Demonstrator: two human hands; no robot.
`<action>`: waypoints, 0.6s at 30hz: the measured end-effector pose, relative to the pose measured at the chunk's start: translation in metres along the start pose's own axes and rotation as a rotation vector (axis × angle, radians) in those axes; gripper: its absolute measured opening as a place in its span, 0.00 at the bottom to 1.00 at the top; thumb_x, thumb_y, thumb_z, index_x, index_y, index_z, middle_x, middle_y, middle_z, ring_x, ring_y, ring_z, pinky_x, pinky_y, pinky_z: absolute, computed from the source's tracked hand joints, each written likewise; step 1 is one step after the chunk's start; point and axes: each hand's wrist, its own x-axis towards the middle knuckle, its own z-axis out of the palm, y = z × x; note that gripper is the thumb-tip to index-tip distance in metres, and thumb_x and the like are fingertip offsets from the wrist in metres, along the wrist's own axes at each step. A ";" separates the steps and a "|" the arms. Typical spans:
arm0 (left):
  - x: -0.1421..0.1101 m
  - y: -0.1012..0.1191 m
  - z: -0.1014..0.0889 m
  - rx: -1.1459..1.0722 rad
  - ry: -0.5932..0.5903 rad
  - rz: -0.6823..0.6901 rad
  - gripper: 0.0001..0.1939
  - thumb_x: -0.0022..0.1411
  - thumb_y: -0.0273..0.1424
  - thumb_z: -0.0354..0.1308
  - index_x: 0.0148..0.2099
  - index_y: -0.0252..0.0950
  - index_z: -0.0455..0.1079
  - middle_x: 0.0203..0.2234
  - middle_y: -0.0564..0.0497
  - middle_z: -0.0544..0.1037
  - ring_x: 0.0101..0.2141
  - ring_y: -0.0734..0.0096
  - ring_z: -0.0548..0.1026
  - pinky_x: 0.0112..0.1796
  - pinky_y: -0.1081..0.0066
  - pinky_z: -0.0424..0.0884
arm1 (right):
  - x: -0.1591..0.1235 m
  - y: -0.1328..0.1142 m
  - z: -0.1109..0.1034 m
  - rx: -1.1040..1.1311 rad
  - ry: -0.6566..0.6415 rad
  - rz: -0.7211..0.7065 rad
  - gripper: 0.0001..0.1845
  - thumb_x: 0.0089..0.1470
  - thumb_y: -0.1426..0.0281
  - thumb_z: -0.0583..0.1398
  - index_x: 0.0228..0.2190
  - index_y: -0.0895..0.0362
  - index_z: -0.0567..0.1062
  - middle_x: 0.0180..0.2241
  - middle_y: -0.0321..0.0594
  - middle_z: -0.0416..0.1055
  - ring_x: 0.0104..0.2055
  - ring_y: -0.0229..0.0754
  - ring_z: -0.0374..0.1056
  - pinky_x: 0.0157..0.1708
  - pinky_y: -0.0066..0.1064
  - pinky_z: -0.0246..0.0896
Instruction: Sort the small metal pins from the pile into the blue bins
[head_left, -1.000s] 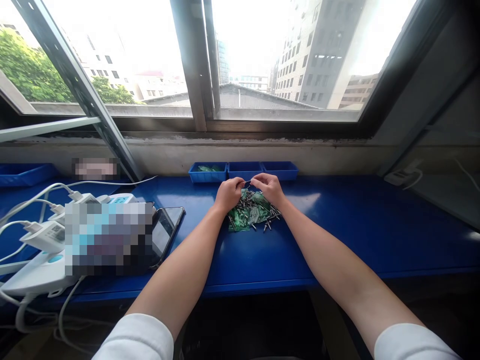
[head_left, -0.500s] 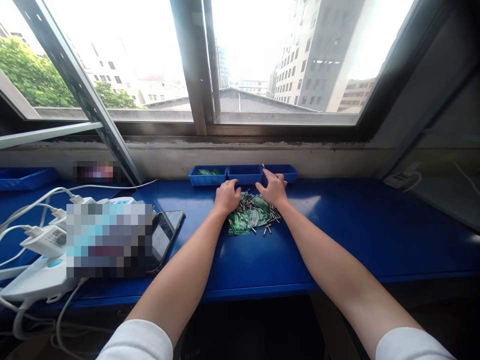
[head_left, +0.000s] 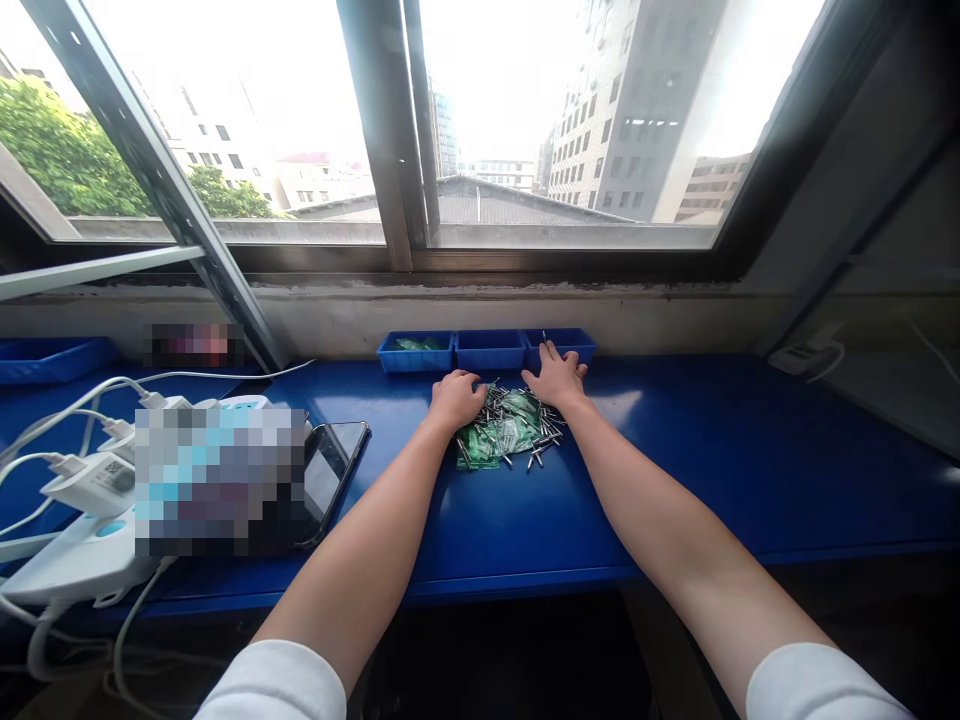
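Observation:
A loose pile of thin metal pins (head_left: 534, 458), rivet-like in shape, lies with crumpled green plastic bags (head_left: 510, 436) on the blue tabletop. At the pile's upper left edge is my left hand (head_left: 456, 400), its fingers curled down; what they grip, if anything, is hidden. My right hand (head_left: 559, 378) reaches over the front of the right blue bin (head_left: 587, 345). One metal pin (head_left: 544, 338) sticks up at its fingertips, pinched there. The middle blue bin (head_left: 490, 357) stands beside it, and the left blue bin (head_left: 397, 362) holds green plastic.
On the left are a white power strip (head_left: 82, 560) with plugs and cables, a phone (head_left: 341, 460) and a blurred patch. Another blue tray (head_left: 56, 360) sits farther left, near a metal shelf post (head_left: 225, 270). A window runs behind the table.
My right hand has shifted right, carrying the pin from the divide between the bins to over the right bin. My left hand has lowered slightly and stays by the pile.

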 end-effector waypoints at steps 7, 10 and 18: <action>-0.002 0.001 -0.001 0.013 -0.051 0.032 0.21 0.60 0.44 0.48 0.45 0.37 0.74 0.48 0.42 0.73 0.49 0.53 0.68 0.48 0.62 0.62 | -0.004 -0.005 -0.002 -0.022 -0.002 0.037 0.40 0.51 0.49 0.50 0.60 0.56 0.53 0.64 0.49 0.37 0.57 0.63 0.44 0.50 0.52 0.46; -0.002 0.001 -0.001 -0.001 -0.016 0.066 0.21 0.59 0.45 0.49 0.46 0.38 0.74 0.47 0.44 0.73 0.48 0.55 0.69 0.48 0.63 0.62 | -0.010 -0.012 -0.003 0.019 0.112 -0.014 0.35 0.52 0.51 0.52 0.56 0.56 0.60 0.62 0.51 0.44 0.57 0.61 0.44 0.50 0.51 0.46; -0.005 0.004 -0.002 -0.060 -0.017 0.165 0.14 0.57 0.38 0.52 0.40 0.43 0.77 0.41 0.49 0.77 0.44 0.61 0.72 0.46 0.68 0.65 | -0.027 -0.037 -0.005 0.129 -0.086 -0.302 0.20 0.51 0.55 0.54 0.41 0.52 0.75 0.47 0.46 0.66 0.51 0.54 0.54 0.47 0.45 0.50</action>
